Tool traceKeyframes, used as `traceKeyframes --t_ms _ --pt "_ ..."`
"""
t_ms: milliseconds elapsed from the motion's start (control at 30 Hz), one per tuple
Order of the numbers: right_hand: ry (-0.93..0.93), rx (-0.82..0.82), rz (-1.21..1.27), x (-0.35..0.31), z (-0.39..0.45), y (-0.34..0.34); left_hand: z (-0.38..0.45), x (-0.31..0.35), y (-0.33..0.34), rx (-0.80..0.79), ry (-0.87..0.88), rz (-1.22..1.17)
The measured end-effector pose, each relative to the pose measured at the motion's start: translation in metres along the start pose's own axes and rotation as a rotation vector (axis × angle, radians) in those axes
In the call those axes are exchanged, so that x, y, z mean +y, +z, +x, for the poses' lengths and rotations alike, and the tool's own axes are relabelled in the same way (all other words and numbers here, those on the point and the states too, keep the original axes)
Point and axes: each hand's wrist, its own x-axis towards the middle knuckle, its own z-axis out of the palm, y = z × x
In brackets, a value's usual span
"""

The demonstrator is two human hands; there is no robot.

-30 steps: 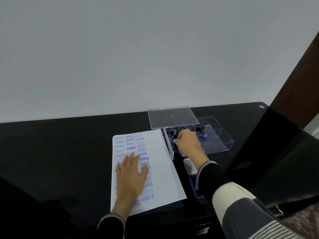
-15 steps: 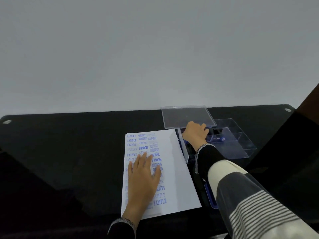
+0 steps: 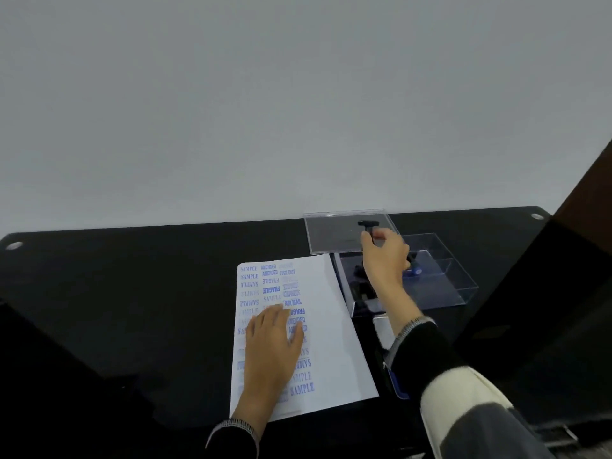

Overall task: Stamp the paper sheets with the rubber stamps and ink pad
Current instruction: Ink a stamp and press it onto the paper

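On the glossy black surface point(image 3: 132, 293), the left hand point(image 3: 270, 352) rests flat on a white paper sheet point(image 3: 328, 326) covered in blue stamped words. The right hand point(image 3: 385, 260) pinches a small black T-shaped rubber stamp point(image 3: 368, 226) above the clear plastic box point(image 3: 440, 276).

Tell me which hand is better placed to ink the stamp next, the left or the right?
The right hand. Its fingers already pinch the black stamp above the clear box. The left hand lies flat on the paper sheet, steadying it.
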Motion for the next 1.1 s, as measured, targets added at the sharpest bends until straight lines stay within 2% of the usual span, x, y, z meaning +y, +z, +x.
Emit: traceKeyframes --t_ms 167,233,367,600,800,933,1100 --pt "0.113 0.15 0.049 0.017 -0.054 -0.048 0.0 0.01 -0.008 0.022 0.091 0.108" --pt "0.165 0.159 0.112 0.029 -0.07 -0.058 -0.001 0.012 -0.011 0.018 0.099 0.138" --pt "0.187 0.03 0.2 0.048 -0.081 -0.064 -0.007 0.017 -0.012 0.036 0.101 0.15" --pt "0.129 -0.156 0.209 0.047 -0.076 -0.08 -0.022 0.026 -0.009 -0.066 0.038 0.191" --pt "0.083 -0.202 0.097 0.053 -0.078 -0.114 -0.028 0.029 -0.002 -0.069 0.083 0.154" --pt "0.013 -0.243 -0.196 0.065 -0.083 -0.138 -0.031 0.029 0.004 -0.073 0.107 0.123" --pt "-0.055 -0.39 -0.41 0.069 -0.086 -0.145 -0.038 0.025 0.006 -0.059 0.113 0.074"
